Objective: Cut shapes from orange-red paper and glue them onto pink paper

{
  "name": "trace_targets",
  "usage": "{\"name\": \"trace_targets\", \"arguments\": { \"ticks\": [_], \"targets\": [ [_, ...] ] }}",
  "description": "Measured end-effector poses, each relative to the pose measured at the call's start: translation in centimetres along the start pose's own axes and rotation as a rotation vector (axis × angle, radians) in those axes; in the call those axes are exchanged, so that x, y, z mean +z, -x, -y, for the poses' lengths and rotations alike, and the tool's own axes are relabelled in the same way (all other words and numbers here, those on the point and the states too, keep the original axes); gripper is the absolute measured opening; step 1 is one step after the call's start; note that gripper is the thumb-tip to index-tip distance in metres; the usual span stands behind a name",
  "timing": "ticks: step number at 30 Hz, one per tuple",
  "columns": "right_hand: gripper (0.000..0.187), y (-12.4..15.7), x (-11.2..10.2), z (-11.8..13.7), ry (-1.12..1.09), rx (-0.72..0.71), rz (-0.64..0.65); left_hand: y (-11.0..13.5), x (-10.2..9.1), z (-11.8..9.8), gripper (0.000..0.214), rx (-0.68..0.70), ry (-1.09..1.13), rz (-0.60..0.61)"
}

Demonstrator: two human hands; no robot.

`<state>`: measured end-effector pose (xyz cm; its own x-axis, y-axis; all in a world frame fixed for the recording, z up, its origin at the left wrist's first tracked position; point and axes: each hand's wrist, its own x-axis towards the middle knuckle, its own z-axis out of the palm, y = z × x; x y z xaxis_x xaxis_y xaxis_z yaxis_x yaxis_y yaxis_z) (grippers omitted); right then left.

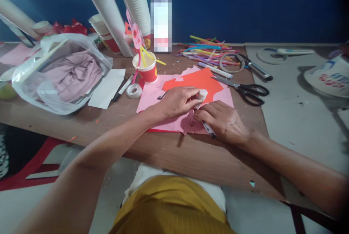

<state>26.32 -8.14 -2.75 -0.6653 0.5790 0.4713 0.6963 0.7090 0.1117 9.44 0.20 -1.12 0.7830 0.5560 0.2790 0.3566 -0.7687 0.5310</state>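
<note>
My left hand [178, 100] rests on pink paper [152, 96], its fingers closed round a small white roll [202, 94]. My right hand [223, 120] lies beside it, gripping a marker [209, 130] whose tip sits on a small pink cut-out [192, 124] with dark marks. An orange-red sheet [200, 80] lies on the pink paper just beyond both hands.
Black scissors [247, 89], a tape ring [231, 63], coloured straws [207, 49] and a pen [259, 69] lie behind. A red paper cup with straws [147, 68], a tape roll [134, 90], white paper [107, 88], stacked cups [137, 7] and a plastic bag [58, 70] fill the left.
</note>
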Motion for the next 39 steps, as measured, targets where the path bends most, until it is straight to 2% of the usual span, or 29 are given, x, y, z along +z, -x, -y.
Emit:
{"name": "trace_targets", "arguments": {
  "ticks": [8,19,24,26,29,31,34,36,39],
  "targets": [
    [0.028,-0.2,0.2,0.1,0.008,0.034,0.021,0.0,-0.1,-0.1,0.020,-0.022,0.011,0.021],
    [0.014,0.5,-0.9,-0.6,-0.195,0.131,0.043,0.1,-0.2,-0.3,0.023,-0.031,0.033,0.019],
    [0.004,1.4,-1.2,-1.4,-0.209,0.183,-0.140,0.1,-0.1,-0.3,0.020,-0.015,0.046,0.011],
    [0.004,1.6,-1.2,-1.7,-0.246,0.255,-0.224,0.1,-0.2,-0.4,0.021,-0.015,0.052,0.002],
    [0.007,1.6,-0.8,-2.0,-0.366,0.520,-0.340,0.3,-0.3,-0.8,0.024,-0.042,0.112,0.008],
    [0.010,1.4,-0.3,-2.2,-0.553,0.724,-0.472,0.4,-0.4,-1.0,0.025,-0.053,0.161,0.012],
    [0.014,1.1,0.7,-2.8,-0.781,0.855,-0.651,0.5,-0.3,-1.1,0.022,-0.054,0.207,0.006],
    [0.018,1.1,1.1,-3.2,-0.748,0.854,-0.623,0.5,-0.3,-1.0,0.021,-0.059,0.221,-0.001],
    [0.018,1.3,1.4,-3.5,-0.590,0.772,-0.410,0.5,-0.1,-0.9,0.019,-0.082,0.224,-0.001]
  ]
}}
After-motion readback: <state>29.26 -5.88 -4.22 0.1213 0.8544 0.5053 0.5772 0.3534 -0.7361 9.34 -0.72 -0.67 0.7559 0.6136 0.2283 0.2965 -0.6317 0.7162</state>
